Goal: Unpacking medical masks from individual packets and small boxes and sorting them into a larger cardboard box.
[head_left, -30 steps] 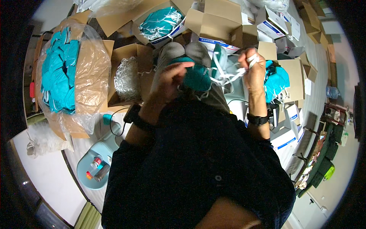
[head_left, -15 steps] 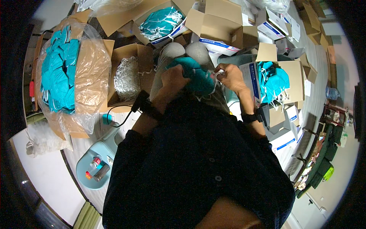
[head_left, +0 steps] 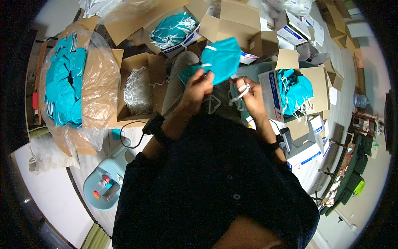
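Pinched at its lower edge, a teal face mask [head_left: 224, 60] stands up from the fingers of my left hand [head_left: 195, 92], its broad side in view. A second teal piece [head_left: 188, 74] shows behind that hand, above my lap. My right hand [head_left: 253, 97], just to the right, is closed on white elastic straps [head_left: 240, 92] that hang in loops from its fingers. Whether these straps join the mask is hidden. Close to the right hand stands a white and blue box [head_left: 271, 93], heaped with teal masks [head_left: 295, 89] bearing white straps.
On the left, a plastic-lined carton [head_left: 99, 87] holds teal masks. Beside it a carton [head_left: 157, 68] contains white straps [head_left: 138, 91]. Two cartons stand ahead, one with strapped masks [head_left: 175, 30], another with raised flaps [head_left: 236, 29]. A light blue stool [head_left: 93, 182] bears bottles at lower left.
The teal mask has been raised and turned upright in my left hand, which moved slightly right and nearer. My right hand has drawn a little nearer, white straps in its fingers.
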A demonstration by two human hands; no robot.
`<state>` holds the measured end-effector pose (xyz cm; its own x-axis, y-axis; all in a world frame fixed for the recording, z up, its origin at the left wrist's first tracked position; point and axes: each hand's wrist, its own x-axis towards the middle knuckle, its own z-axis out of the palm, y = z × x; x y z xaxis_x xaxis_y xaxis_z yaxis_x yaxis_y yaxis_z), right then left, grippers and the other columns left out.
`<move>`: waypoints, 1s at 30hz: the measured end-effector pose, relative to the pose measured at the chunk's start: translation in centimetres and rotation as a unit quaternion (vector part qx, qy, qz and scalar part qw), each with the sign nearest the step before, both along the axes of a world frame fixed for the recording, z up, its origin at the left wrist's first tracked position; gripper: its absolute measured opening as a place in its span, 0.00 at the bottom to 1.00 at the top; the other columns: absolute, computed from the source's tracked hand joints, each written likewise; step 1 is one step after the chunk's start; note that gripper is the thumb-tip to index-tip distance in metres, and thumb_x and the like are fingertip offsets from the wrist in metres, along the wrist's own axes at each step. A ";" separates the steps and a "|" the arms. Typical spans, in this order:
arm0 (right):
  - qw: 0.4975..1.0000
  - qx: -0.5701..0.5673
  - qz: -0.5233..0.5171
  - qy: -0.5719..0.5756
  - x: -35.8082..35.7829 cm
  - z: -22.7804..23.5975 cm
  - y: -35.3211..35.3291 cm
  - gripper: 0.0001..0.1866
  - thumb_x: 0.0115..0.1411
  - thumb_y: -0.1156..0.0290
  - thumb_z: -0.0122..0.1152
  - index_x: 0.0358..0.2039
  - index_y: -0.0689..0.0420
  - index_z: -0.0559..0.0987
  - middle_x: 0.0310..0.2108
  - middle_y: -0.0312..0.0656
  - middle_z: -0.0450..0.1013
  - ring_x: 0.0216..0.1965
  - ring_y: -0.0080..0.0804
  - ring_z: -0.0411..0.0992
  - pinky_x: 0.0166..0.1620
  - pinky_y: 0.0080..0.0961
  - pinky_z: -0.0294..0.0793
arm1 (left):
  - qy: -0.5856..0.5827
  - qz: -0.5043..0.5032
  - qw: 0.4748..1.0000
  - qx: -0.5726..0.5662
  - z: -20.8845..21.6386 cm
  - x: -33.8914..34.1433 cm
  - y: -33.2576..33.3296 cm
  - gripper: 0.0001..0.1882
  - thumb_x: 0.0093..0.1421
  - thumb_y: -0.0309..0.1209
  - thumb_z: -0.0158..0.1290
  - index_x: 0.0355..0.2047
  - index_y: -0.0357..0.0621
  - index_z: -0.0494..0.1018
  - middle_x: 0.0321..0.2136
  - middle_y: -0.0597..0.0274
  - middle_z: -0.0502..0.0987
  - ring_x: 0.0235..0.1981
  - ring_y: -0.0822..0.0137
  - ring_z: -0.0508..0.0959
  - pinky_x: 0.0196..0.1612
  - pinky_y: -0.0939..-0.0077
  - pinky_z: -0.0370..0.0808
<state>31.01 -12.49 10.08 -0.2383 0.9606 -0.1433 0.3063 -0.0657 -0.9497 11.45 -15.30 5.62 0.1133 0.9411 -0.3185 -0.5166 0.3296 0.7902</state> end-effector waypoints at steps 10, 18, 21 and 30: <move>0.996 0.062 -0.044 0.047 0.7 2.1 2.4 0.06 0.57 0.76 0.58 0.28 0.66 0.79 0.22 0.32 0.73 0.23 0.16 0.64 0.27 0.18 0.63 | 0.268 0.102 0.951 0.114 3.2 0.0 0.5 0.16 0.55 0.29 0.60 0.43 0.43 0.70 0.20 0.71 0.69 0.22 0.78 0.67 0.26 0.83 0.64; 0.996 -0.041 -0.007 0.073 1.1 3.9 3.5 0.11 0.55 0.79 0.55 0.38 0.63 0.80 0.27 0.33 0.75 0.28 0.17 0.68 0.34 0.15 0.66 | 0.260 0.031 0.948 0.179 3.2 -1.0 3.0 0.14 0.58 0.30 0.58 0.42 0.41 0.72 0.20 0.76 0.66 0.20 0.83 0.62 0.23 0.86 0.58; 0.993 -0.050 -0.041 0.096 1.4 3.7 3.7 0.11 0.55 0.77 0.56 0.38 0.63 0.80 0.31 0.34 0.75 0.31 0.18 0.68 0.37 0.16 0.67 | 0.155 -0.060 0.983 0.077 4.5 -1.0 3.0 0.12 0.57 0.33 0.59 0.37 0.38 0.74 0.24 0.73 0.72 0.26 0.81 0.67 0.30 0.85 0.64; 0.978 -0.110 -0.067 0.163 1.2 2.3 5.2 0.06 0.55 0.74 0.57 0.32 0.59 0.81 0.22 0.27 0.70 0.19 0.12 0.62 0.22 0.13 0.57 | 0.093 -0.145 0.972 0.158 4.0 0.6 2.5 0.10 0.57 0.27 0.59 0.37 0.35 0.76 0.31 0.67 0.78 0.34 0.79 0.74 0.39 0.83 0.71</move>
<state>32.22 -7.33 12.33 -0.1803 0.9405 -0.2880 -0.0365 -0.2990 -0.9536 12.03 -12.75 9.58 0.3558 0.9326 -0.0600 -0.2758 0.1661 0.9467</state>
